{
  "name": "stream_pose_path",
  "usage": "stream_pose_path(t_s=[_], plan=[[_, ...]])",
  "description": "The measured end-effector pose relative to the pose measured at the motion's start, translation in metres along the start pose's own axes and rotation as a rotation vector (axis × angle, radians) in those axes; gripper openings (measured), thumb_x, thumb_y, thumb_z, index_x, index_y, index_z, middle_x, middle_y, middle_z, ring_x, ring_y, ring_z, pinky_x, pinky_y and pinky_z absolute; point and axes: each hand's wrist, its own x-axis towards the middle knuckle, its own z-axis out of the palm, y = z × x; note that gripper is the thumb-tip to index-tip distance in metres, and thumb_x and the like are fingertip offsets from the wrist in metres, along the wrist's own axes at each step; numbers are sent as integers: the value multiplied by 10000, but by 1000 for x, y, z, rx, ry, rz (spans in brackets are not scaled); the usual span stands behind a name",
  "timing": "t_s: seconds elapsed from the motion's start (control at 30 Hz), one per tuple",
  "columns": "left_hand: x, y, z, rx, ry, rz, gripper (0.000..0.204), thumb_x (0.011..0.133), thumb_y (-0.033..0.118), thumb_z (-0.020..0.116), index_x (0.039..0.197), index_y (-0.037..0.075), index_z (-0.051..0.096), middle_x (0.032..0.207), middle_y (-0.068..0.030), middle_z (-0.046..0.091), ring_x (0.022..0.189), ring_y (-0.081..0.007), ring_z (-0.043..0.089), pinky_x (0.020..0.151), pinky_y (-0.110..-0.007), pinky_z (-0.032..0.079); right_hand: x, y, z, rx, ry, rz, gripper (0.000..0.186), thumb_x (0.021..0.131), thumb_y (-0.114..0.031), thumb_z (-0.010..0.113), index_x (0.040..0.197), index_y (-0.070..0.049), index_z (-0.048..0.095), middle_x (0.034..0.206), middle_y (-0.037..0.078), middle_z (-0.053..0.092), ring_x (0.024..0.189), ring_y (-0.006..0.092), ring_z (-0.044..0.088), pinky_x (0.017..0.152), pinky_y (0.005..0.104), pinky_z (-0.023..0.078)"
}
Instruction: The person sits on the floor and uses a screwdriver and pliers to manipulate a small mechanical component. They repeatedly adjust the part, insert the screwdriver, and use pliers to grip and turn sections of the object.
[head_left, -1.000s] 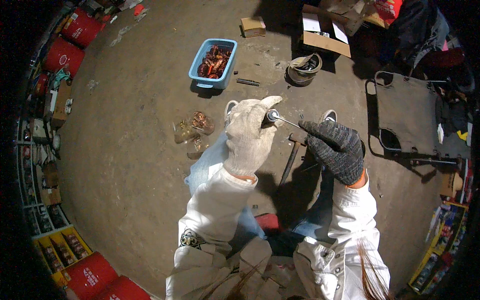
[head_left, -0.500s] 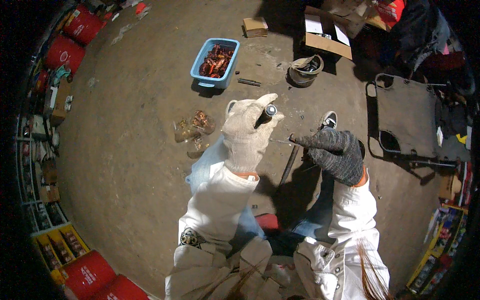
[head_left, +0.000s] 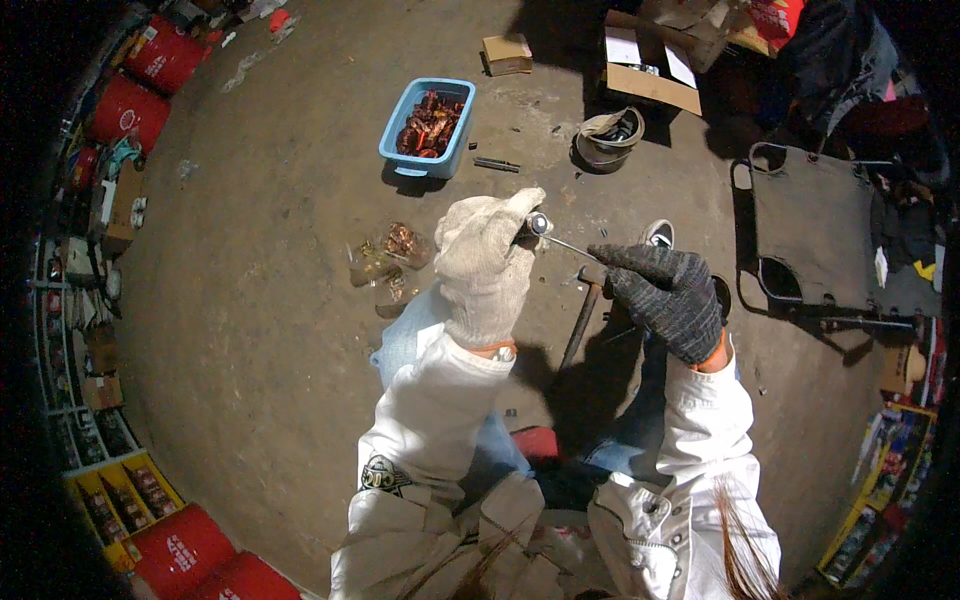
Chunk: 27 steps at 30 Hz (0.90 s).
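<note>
My left hand (head_left: 485, 270), in a cream knit glove, is closed around a small dark cylindrical metal part (head_left: 537, 224) with a pale, round end facing up. My right hand (head_left: 655, 295), in a dark grey knit glove, pinches a thin metal rod tool (head_left: 570, 244) that slants to the cylinder, its tip at or beside the round end. A hammer (head_left: 580, 320) lies beneath, between my legs. Plastic bags (head_left: 395, 255) with copper-coloured pieces lie left of my left hand.
A blue tub (head_left: 388, 130) of copper windings, a short black bar (head_left: 495, 164), a bucket (head_left: 607, 140) and cardboard boxes (head_left: 653, 90) sit ahead. A folding frame (head_left: 815, 225) stands right. Red drums (head_left: 130, 110) and stocked shelves (head_left: 110, 430) line the left; more goods (head_left: 890, 470) line the lower right.
Half a second ago the rod was lower, away from the cylinder; now it reaches the cylinder again. My left hand has shifted slightly left with the part.
</note>
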Motion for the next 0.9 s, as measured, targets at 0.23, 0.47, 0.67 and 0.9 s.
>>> stream_pose_path(t_s=[0.23, 0.47, 0.67, 0.9], plan=[[-2, -5, 1, 118, 52, 134, 386, 588, -28, 704, 952, 102, 709, 839, -56, 668, 796, -251, 624, 764, -370, 466, 0, 4, 9, -12, 30, 24, 288, 870, -121, 649, 1136, -12, 662, 913, 134, 711, 785, 148, 660, 720, 280, 526], [-10, -8, 5, 111, -84, 76, 330, 604, -6, 671, 919, 90, 697, 873, -69, 679, 875, -282, 622, 840, -390, 447, -3, -1, 15, -54, 31, 178, 273, 904, -140, 601, 1145, -24, 657, 928, 142, 699, 742, 180, 648, 718, 290, 513], [-7, -6, 7, 220, -69, -8, 362, 600, -19, 657, 951, 68, 664, 846, -82, 640, 868, -277, 603, 793, -394, 460, 1, 24, 67, -569, 411, -360, 278, 882, -149, 621, 1129, -27, 656, 949, 183, 682, 795, 291, 668, 727, 361, 524], [0, -6, 7, 305, -39, 21, 315, 620, -23, 669, 920, 73, 663, 809, -76, 636, 815, -272, 606, 742, -387, 471, 11, 28, 74, -589, 455, -410, 317, 882, -164, 630, 1175, -43, 636, 910, 156, 683, 760, 269, 659, 682, 357, 522]])
